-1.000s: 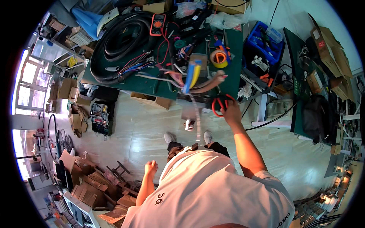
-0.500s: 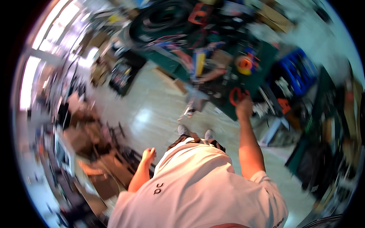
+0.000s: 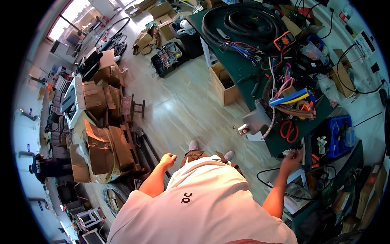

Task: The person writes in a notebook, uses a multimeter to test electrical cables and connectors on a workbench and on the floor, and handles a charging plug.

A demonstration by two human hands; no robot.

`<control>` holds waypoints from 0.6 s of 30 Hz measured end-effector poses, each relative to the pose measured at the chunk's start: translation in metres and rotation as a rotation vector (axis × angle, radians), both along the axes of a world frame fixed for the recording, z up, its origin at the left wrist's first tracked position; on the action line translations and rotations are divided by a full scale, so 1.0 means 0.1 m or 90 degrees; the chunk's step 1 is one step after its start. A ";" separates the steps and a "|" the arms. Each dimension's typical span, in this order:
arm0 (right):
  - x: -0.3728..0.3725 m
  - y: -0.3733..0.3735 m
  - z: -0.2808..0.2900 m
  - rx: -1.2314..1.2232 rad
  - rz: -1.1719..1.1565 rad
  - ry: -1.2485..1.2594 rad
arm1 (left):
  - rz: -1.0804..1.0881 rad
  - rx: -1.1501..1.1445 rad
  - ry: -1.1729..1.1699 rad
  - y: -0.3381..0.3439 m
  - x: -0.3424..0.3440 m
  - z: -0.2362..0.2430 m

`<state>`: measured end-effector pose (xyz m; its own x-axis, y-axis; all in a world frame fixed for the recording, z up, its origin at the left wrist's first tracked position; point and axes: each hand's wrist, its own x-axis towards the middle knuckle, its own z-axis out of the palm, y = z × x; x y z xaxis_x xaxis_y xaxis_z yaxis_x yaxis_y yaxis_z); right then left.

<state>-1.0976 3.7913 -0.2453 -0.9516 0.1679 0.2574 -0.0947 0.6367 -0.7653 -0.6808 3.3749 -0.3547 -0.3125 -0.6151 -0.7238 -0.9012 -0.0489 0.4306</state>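
My left hand [image 3: 167, 160] is held beside my waist, its fingers curled closed and plainly nothing in them. My right hand [image 3: 291, 162] is at the near corner of the green-topped table [image 3: 239, 67], fingers curled in beside small whitish bits. What it grips, if anything, is hidden. Red-handled scissors [image 3: 289, 131] lie on the tabletop just beyond that hand, apart from it. Farther in are a bundle of blue and yellow tubes [image 3: 290, 97], an orange multimeter [image 3: 284, 40] and a coil of thick black hose [image 3: 248, 22]. A grey metal plate [image 3: 257, 118] juts from the table's near edge.
To the right of the table stands a blue crate [image 3: 339, 134] with tools. A wooden box [image 3: 223, 85] sits on the floor by the table. Cardboard boxes [image 3: 103, 146] pile up on the left, and another person [image 3: 50, 166] is at the far left. An open toolbox [image 3: 167, 58] lies ahead.
The view has turned, and the table now appears farther right. My right hand, earlier at the red scissor handles, is now apart from them, nearer me. My left hand stays closed at my waist.
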 end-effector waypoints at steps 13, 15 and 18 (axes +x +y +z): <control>1.34 -1.39 0.60 -0.222 -0.020 0.087 | -0.059 0.158 0.078 -1.55 -0.02 -0.21; 1.65 -1.51 0.75 -0.157 -0.058 0.058 | -0.079 0.188 0.039 -1.81 0.12 -0.30; 2.15 -1.47 0.82 -0.112 -0.127 0.029 | -0.248 0.188 -0.056 -2.14 0.28 -0.32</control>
<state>-0.8823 3.6439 -0.1632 -0.8835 0.3964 0.2494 -0.0179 0.5035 -0.8638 -0.6527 3.1608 -0.3866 -0.4083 -0.2295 -0.8835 -0.9090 0.1911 0.3704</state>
